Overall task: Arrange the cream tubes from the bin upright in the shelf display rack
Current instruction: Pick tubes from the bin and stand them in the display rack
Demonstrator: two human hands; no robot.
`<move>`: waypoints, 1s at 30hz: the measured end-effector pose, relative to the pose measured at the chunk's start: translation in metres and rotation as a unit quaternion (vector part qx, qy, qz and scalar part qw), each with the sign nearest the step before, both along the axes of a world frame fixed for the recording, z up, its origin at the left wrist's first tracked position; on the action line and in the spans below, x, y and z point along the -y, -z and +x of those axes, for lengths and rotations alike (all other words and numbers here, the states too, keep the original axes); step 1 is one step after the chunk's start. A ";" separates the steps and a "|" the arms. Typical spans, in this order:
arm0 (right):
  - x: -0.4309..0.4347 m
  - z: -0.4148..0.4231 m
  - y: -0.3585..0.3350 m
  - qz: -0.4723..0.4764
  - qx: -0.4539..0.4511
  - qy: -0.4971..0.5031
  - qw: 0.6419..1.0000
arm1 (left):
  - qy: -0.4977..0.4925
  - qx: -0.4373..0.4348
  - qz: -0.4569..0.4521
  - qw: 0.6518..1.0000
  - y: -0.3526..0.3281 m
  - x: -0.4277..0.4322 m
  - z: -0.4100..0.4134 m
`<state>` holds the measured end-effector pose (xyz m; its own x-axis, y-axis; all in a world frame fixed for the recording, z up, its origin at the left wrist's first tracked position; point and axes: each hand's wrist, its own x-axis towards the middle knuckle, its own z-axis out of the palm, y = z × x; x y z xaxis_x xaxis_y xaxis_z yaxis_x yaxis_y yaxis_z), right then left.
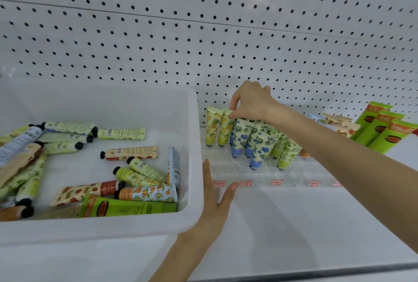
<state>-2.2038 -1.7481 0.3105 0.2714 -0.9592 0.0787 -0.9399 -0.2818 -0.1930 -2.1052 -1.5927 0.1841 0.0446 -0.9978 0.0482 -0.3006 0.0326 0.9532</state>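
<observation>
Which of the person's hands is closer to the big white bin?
Left. The left hand lies flat against the right wall of the bin; the right hand is farther right, over the rack, pinching the top of a yellow tube.

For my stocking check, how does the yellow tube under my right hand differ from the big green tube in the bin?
The yellow tube stands cap down in the rack; the green tube lies flat in the bin. The right hand pinches the yellow tube's top; no hand holds the green tube. The yellow tube is fruit-printed; the green tube is plainer and looks bigger. Both are cream tubes.
</observation>
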 end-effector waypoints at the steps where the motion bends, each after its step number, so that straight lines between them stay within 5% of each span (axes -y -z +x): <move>1: 0.000 0.000 0.000 0.002 0.000 -0.001 1.000 | -0.013 0.042 -0.021 0.999 0.009 0.001 0.001; 4: 0.001 0.001 -0.001 0.007 0.003 -0.003 1.000 | -0.060 0.204 -0.015 0.977 0.027 0.005 0.009; 16: 0.004 -0.001 -0.003 0.026 0.027 0.001 0.999 | -0.024 0.101 -0.011 0.995 0.016 0.001 0.002; 22: -0.010 -0.012 -0.020 0.031 0.031 -0.011 0.999 | -0.031 0.217 -0.022 0.975 0.016 0.001 0.004; 26: -0.038 -0.029 -0.023 -0.003 -0.013 -0.020 1.000 | -0.069 0.348 -0.059 0.933 0.022 -0.002 0.007; 30: -0.073 -0.045 -0.026 -0.026 -0.047 -0.011 0.999 | -0.010 0.359 -0.125 0.925 0.025 -0.010 0.006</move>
<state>-2.2492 -1.6746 0.3363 0.3012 -0.9482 0.1007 -0.9465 -0.3101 -0.0897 -2.0990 -1.5823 0.1590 -0.0709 -0.9506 0.3021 -0.8564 0.2133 0.4702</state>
